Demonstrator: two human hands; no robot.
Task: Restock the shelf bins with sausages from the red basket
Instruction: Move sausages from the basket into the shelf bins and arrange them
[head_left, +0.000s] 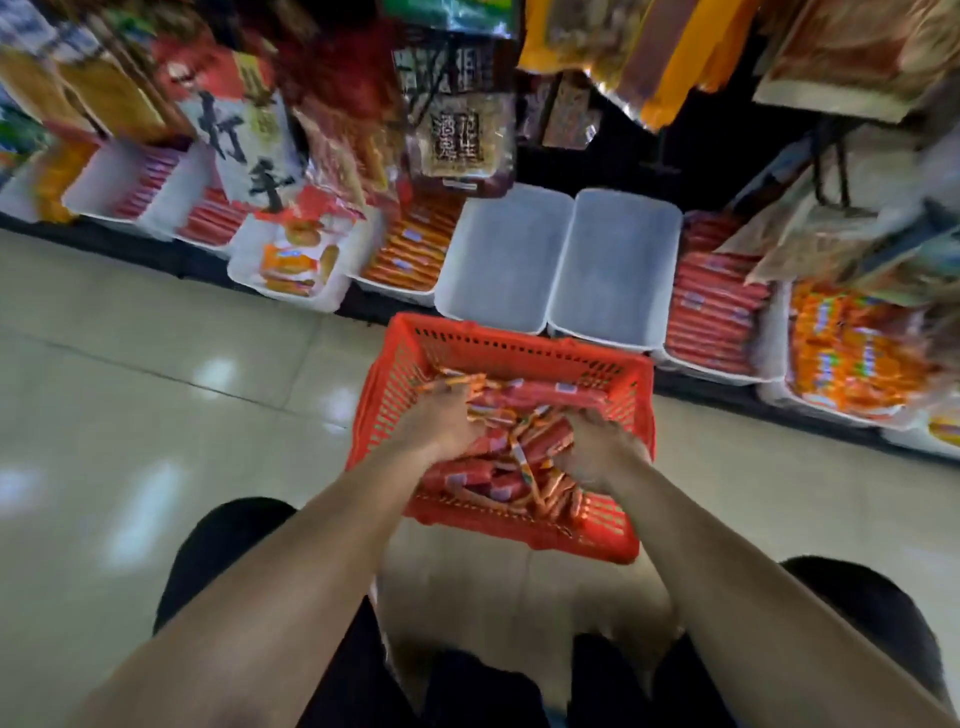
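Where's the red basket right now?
Head view, centre: the red basket sits on the floor just before the two empty white bins, both hands inside it.

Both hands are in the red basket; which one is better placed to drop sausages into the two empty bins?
Probably the right hand: it sits on the basket's right side, nearer in line with the empty bins. The left hand is farther left.

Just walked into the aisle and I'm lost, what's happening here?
A person crouches over a red basket on the floor, with the left hand and right hand both down among the packaged sausages. Just beyond the basket, two white shelf bins sit empty between bins already stocked. Nothing has been lifted out yet.
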